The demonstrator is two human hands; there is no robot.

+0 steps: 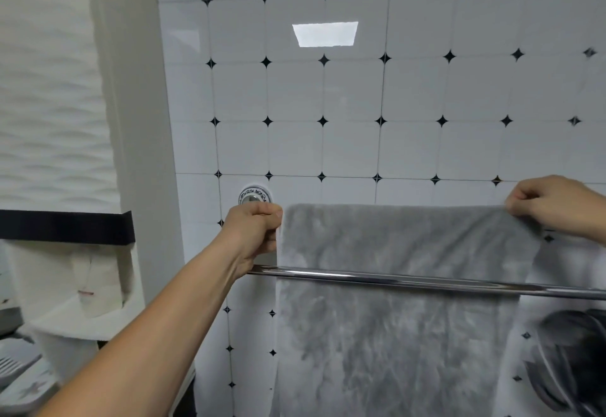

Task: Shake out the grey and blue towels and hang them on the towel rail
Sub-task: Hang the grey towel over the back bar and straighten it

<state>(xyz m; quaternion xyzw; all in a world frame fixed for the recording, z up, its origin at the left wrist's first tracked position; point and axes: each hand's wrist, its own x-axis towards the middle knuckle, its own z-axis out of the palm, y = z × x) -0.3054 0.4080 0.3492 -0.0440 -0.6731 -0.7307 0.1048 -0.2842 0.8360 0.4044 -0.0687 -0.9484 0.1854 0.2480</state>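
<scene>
1. Reached in from lower left on a bare forearm: left hand (pixel 254 233), fist clamped on grey towel's (pixel 393 318) upper left corner.
2. Pinched the upper right corner, fingers closed: right hand (pixel 554 207).
3. Hung spread behind chrome towel rail (pixel 426 280), top edge held above it, against white tiled wall (pixel 328 105).

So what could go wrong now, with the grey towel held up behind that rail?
Most of the grey towel hangs behind the rail; if the left hand or right hand loosens its grip on a top corner, the towel could slip down. The top edge may also go over unevenly and hang crooked.
</scene>
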